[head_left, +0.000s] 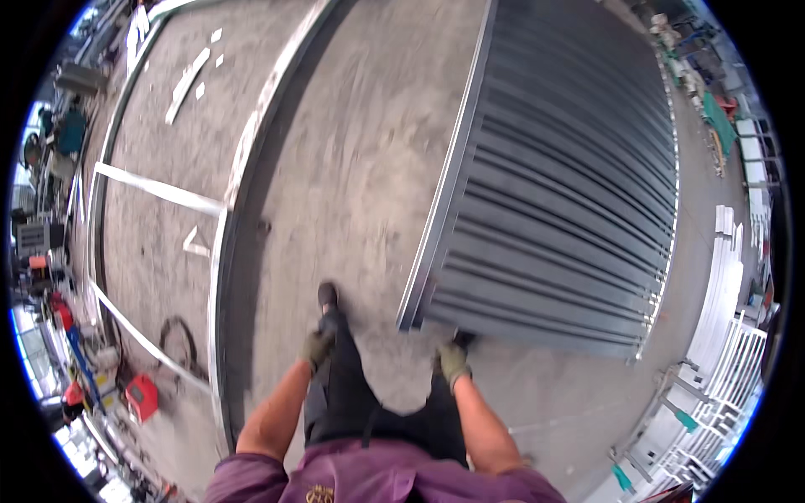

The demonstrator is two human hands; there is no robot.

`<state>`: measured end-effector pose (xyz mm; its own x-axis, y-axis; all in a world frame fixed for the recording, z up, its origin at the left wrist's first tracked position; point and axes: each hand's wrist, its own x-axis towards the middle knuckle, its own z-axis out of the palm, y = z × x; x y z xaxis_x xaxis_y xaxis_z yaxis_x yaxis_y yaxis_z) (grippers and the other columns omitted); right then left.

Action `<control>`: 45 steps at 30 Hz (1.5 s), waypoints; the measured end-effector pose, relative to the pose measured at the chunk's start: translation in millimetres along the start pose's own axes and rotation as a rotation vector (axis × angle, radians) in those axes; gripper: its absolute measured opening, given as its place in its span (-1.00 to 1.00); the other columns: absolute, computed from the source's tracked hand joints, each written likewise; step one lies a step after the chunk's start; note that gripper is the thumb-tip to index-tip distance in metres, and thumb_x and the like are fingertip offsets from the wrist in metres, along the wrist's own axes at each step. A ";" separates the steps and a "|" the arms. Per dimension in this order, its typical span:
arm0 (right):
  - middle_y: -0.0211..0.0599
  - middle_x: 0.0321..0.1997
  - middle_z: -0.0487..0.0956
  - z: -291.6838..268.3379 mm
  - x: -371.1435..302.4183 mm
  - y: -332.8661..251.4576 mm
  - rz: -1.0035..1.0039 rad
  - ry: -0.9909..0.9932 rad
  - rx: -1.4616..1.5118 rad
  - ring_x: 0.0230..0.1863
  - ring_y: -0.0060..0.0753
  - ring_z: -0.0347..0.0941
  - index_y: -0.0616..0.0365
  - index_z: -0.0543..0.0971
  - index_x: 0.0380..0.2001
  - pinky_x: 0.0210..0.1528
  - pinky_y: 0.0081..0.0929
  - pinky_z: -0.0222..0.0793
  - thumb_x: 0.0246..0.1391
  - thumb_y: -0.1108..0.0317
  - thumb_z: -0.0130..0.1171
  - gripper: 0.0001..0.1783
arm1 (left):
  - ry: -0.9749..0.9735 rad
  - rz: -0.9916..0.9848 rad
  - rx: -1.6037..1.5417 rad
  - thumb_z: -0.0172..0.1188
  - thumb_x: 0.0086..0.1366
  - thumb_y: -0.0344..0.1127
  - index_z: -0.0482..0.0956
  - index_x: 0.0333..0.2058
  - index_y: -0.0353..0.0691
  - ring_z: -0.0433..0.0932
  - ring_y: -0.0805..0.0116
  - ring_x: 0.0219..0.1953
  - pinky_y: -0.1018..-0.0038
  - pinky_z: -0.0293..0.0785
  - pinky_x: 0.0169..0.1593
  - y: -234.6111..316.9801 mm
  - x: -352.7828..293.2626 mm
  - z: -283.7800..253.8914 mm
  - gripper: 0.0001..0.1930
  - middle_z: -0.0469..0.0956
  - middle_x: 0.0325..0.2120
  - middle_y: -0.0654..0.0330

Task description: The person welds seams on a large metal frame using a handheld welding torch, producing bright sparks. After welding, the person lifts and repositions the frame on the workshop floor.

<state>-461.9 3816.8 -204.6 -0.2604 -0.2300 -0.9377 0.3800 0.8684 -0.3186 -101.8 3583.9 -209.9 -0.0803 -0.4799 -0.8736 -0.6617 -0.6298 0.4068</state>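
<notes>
My left hand [316, 350], in an olive work glove, hangs beside my left thigh. Its fingers are too small and blurred to show whether they are curled. My right hand [454, 362], gloved the same way, is by my right leg, just short of the near end of a large dark grey ribbed metal panel [553, 226]. A gap seems to lie between that glove and the panel. Nothing can be made out in either hand. Along the panel's left side runs a straight metal edge profile [444, 184].
A long metal frame [220, 277] with crossbars lies on the concrete floor to my left. Offcuts [189, 84] lie inside it. Beyond its near left corner sits a red container [142, 396]. White lengths [714, 293] and white railings [738, 356] are at the right.
</notes>
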 end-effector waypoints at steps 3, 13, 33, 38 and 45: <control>-0.29 -0.49 0.64 -2.6 -25.0 -15.6 0.081 0.086 0.137 -0.63 -0.37 0.52 0.14 0.63 -0.31 -0.56 -0.36 0.48 0.27 0.08 0.12 -0.67 | 0.057 -0.042 -0.201 0.27 0.39 0.00 0.65 -0.17 -0.25 0.65 0.38 -0.39 0.41 0.52 -0.34 10.0 -37.6 -23.0 -0.63 0.68 -0.38 0.20; -0.21 -0.48 0.61 54.3 -107.1 -36.7 0.190 0.125 -0.098 -0.56 -0.34 0.55 0.24 0.58 -0.23 -0.47 -0.35 0.51 0.27 0.10 0.13 -0.64 | 0.268 -0.159 -0.511 0.20 0.43 -0.02 0.61 -0.14 -0.24 0.65 0.36 -0.34 0.41 0.50 -0.33 -52.2 -65.1 -145.4 -0.65 0.68 -0.32 0.20; -0.24 -0.38 0.65 216.5 -120.1 -276.7 -0.181 0.058 -0.028 -0.47 -0.38 0.60 0.22 0.65 -0.10 -0.40 -0.40 0.58 0.29 0.10 0.20 -0.62 | 0.007 -0.327 -0.591 0.17 0.43 -0.03 0.51 -0.10 -0.22 0.69 0.11 -0.41 0.17 0.57 -0.43 -116.6 -105.1 -292.6 -0.66 0.66 -0.37 0.06; -0.28 -0.43 0.65 171.1 -151.3 -240.2 -0.145 0.199 -0.093 -0.48 -0.35 0.61 0.22 0.66 -0.25 -0.47 -0.34 0.55 0.25 0.10 0.19 -0.65 | 0.093 -0.263 -0.547 0.18 0.44 -0.05 0.47 -0.16 -0.14 0.64 0.12 -0.48 0.14 0.51 -0.48 -77.9 -46.2 -358.8 -0.72 0.62 -0.43 0.09; -0.17 -0.13 0.75 94.3 -73.3 -60.8 -0.004 -0.144 -0.791 -0.13 -0.05 0.71 0.00 0.67 -0.12 -0.11 0.10 0.58 0.22 0.01 0.17 -0.65 | 0.108 -0.119 -0.549 0.27 0.39 -0.09 0.53 -0.28 -0.14 0.57 0.24 -0.55 0.25 0.43 -0.53 -15.6 34.8 -438.3 -0.75 0.56 -0.53 0.16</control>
<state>-382.2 3739.4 -129.6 -0.1231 -0.2414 -0.9626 -0.3759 0.9090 -0.1799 232.4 3309.4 -129.6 0.0666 -0.4278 -0.9014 -0.1748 -0.8944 0.4116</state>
